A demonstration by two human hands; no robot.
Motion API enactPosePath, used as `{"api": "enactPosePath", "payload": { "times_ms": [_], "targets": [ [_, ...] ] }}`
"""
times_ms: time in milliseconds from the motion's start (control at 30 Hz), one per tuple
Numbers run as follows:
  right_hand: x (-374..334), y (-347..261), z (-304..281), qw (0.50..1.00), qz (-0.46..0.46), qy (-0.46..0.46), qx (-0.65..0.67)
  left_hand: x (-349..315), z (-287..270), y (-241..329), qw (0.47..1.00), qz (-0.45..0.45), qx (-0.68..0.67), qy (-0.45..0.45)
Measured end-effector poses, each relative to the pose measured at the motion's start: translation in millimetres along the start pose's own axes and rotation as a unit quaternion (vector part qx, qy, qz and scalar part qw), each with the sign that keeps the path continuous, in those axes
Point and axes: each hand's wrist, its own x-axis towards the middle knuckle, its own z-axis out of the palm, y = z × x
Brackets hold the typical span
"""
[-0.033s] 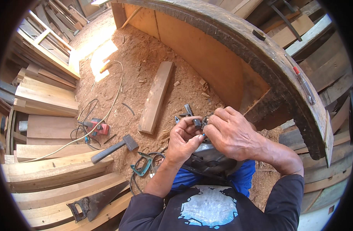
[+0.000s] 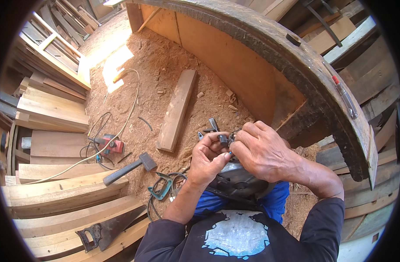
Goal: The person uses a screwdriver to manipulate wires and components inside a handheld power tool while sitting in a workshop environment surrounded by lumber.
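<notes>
My left hand (image 2: pixel 207 159) and my right hand (image 2: pixel 262 152) meet over my lap, both with closed fingers. A small dark block-like part (image 2: pixel 223 140) sticks out between the left thumb and fingers. My right hand pinches close beside it, and its fingers hide what they hold. A bit of blue shows at the left thumb's tip; it is too small to name. Right under the hands, a dark grey metal tool body (image 2: pixel 239 178) rests between my knees, partly covered by the right wrist. Just beyond the hands, a black tool (image 2: pixel 214 124) lies on the sawdust.
A curved wooden tabletop-like piece (image 2: pixel 241 19) stands ahead and right, with a red-capped pen (image 2: pixel 346 98) on it. A plank (image 2: pixel 177 111) lies on the sawdust. To the left are a hammer (image 2: pixel 129 169), a teal handle-like part (image 2: pixel 161 187), a red power tool (image 2: pixel 114 144) and a handsaw (image 2: pixel 110 229).
</notes>
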Motion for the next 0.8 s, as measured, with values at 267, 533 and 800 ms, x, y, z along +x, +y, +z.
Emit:
{"api": "enactPosePath", "payload": {
  "times_ms": [267, 533, 800],
  "targets": [
    [-4.7, 0.6, 0.8, 0.999, -0.018, 0.037, -0.017, 1.1, 4.0, 1.7, 1.0, 0.009, -0.008, 0.0],
    [0.7, -2.4, -0.5, 0.998, -0.007, -0.002, -0.061, -0.2, -0.8, -1.3, 1.0, 0.004, 0.001, 0.0],
    [-5.2, -2.6, 0.5, 0.999, 0.004, 0.027, -0.027, -0.3, 1.4, 0.9, 1.0, 0.005, -0.008, -0.002]
  ]
}}
